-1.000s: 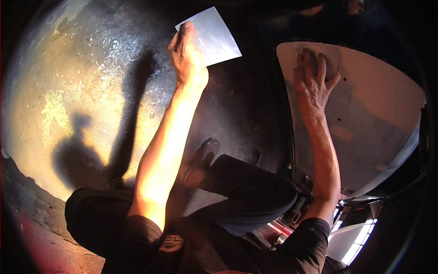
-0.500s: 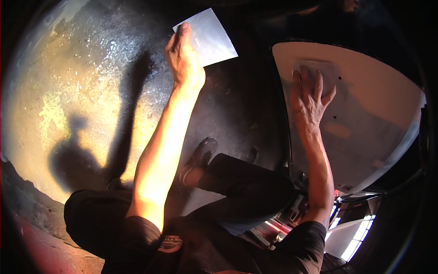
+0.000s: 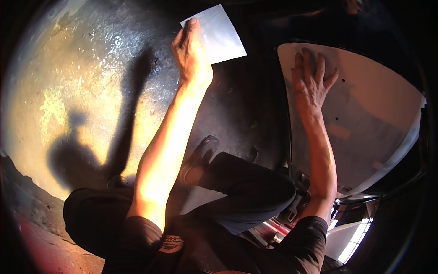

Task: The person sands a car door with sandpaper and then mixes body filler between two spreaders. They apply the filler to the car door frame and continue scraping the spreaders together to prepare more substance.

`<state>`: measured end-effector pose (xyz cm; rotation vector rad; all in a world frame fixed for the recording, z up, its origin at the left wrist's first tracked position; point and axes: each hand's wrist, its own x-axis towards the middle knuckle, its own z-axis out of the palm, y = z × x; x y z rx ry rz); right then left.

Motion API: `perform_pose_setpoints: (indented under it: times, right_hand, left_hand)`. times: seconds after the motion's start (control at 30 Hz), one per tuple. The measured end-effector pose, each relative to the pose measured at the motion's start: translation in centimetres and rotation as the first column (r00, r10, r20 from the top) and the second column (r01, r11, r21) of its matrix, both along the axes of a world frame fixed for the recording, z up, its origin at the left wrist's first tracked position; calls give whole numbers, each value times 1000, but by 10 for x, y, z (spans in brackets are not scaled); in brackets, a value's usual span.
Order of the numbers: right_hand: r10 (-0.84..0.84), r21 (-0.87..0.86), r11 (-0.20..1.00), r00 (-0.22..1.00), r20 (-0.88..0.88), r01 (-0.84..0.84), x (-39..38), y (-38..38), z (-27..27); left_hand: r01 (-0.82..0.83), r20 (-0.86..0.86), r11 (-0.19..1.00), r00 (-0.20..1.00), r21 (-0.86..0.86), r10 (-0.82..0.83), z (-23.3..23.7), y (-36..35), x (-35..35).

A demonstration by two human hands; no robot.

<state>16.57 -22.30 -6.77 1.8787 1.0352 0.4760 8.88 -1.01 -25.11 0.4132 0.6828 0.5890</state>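
Observation:
My left hand (image 3: pixel 189 55) is closed on a flat, pale square sheet (image 3: pixel 223 35) with a dull sheen, thumb lying over its near-left edge. It is held above the dark floor, left of a large curved panel. My right hand (image 3: pixel 312 84) lies on the upper left of that panel (image 3: pixel 383 86), palm down with the fingers stretched and spread. The panel is partly matte grey and partly pale, with two small dark holes right of the hand. Whether something thin lies beneath the right fingers cannot be made out.
The stained concrete floor (image 3: pixel 50 105) carries shadows on the left. My bent leg (image 3: pixel 255 192) and shoe (image 3: pixel 207 148) are below the hands. Dark trim surrounds the panel. Red and metallic parts (image 3: pixel 278 228) and a bright window (image 3: pixel 358 237) appear at lower right.
My right hand has slid slightly up the panel. The faint pale rectangle at its fingertips no longer shows. My left hand and the sheet have shifted a little right and up.

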Motion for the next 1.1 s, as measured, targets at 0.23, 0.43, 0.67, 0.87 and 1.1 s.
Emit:
perform_pose_setpoints:
  times: [0.23, 0.43, 0.67, 0.87, 1.1]
  right_hand:
    - [27, 10, 1000, 999, 44, -27, 5, -3, -4]
    - [-69, -54, 996, 995, 70, 73, -9, -17, -2]
    - [-145, -26, 989, 986, 83, 148, -27, -58, -2]
    - [-249, -97, 963, 968, 45, 252, -54, -62, 10]
    - [-97, 76, 992, 995, -33, 100, -36, -3, 10]
  left_hand:
    - [1, 70, 999, 998, -37, 2, -3, -5, 3]
    - [23, 111, 997, 994, -68, -15, -7, -9, 6]
    - [74, 55, 995, 996, -62, -71, -7, -6, 2]
    - [93, 51, 993, 995, -78, -90, -1, -4, -1]
    - [90, 49, 982, 995, -169, -83, 2, -22, 6]
